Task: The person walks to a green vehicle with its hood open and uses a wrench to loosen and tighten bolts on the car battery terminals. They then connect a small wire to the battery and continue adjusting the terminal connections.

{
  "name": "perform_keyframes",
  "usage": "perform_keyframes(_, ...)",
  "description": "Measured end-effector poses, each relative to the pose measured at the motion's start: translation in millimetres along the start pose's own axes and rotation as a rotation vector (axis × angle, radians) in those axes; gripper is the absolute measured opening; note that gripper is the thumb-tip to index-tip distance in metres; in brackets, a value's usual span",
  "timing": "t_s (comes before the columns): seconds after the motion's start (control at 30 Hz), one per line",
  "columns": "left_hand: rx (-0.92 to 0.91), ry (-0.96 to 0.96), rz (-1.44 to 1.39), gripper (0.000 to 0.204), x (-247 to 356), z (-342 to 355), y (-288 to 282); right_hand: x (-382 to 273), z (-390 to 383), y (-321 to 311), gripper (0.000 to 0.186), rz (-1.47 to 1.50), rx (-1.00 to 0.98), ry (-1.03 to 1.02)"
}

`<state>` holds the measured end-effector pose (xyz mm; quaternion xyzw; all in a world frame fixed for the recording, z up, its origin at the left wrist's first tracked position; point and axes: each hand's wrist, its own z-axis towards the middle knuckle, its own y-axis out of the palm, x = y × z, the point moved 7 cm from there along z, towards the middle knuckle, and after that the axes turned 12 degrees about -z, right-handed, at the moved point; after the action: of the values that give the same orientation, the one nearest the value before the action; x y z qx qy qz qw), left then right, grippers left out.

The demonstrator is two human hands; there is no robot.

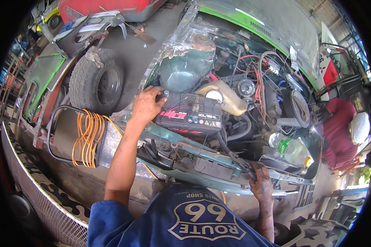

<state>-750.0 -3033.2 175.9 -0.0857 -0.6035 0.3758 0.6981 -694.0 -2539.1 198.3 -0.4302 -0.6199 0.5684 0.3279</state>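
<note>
A black car battery (189, 113) with pink-red lettering sits at the front left of the open engine bay. My left hand (147, 105) is at its left end, thumb and fingers closed about a grey terminal post (165, 94). Over on the right, my right hand (261, 183) has its fingers curled over the green front rail (210, 150) of the bay, beside a dark hose (231, 154). Part of that grip is hidden. Behind the battery lies a yellowed plastic reservoir (228, 96). A thin wire (181, 103) runs across the battery top.
A clear plastic bottle (294, 150) with a green label lies at the bay's right. The raised hood (272, 29) stands behind. At left are a coiled orange cable (88, 138) and a loose wheel (97, 80). A person in a maroon shirt (340, 131) bends at the right.
</note>
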Motion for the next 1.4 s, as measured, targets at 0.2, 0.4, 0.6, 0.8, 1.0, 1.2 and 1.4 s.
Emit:
perform_keyframes(0.2, 0.001, -0.063, 0.017, 0.028, -2.4, 2.2, 3.0, -8.3, 34.0, -69.5, 0.032, 0.184, 0.285, 0.227)
perform_keyframes(0.4, 0.000, -0.002, 0.007, 0.026, -4.7, 2.4, 1.8, -93.3, 188.5, -88.8, 0.034, -0.088, 0.027, -0.166)
perform_keyframes(0.6, 0.062, -0.006, -0.143, 0.042, -7.3, 2.4, -2.7, -162.6, 300.4, -84.2, 0.051, -0.326, 0.118, -0.701)
perform_keyframes(0.8, -0.008, -0.051, -0.117, 0.058, 0.8, 0.7, -2.3, -189.7, 331.7, -62.4, 0.070, -0.379, -0.004, -0.833)
perform_keyframes(1.0, -0.018, -0.051, -0.172, 0.064, 6.1, 1.2, -4.2, -204.8, 337.2, -40.7, 0.076, -0.405, -0.045, -0.929)
perform_keyframes(1.2, -0.039, -0.053, -0.122, 0.060, 6.4, 1.7, -2.3, -214.8, 345.3, -25.6, 0.078, -0.387, -0.031, -0.987)
perform_keyframes(1.4, -0.028, -0.097, -0.113, 0.050, 2.8, 2.4, -1.2, -227.7, 350.7, -31.5, 0.069, -0.355, 0.002, -1.069)
